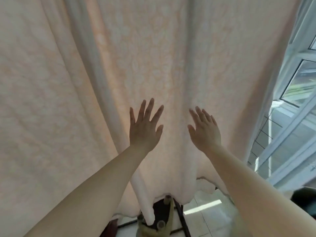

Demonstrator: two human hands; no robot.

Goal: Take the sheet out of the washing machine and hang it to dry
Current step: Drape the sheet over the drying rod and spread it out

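Note:
A large pale peach sheet with a faint leaf pattern hangs in front of me and fills most of the view, falling in long vertical folds. My left hand is flat against the sheet at centre, fingers straight and spread. My right hand lies flat on the sheet just to its right, fingers straight and close together. Neither hand grips the cloth. The sheet's lower hem ends unevenly above the floor. What the sheet hangs from is out of view.
White-framed windows stand at the right, close to the sheet's edge. Under the hem show a dark metal stand and a pale tiled floor. A dark object sits at the far right edge.

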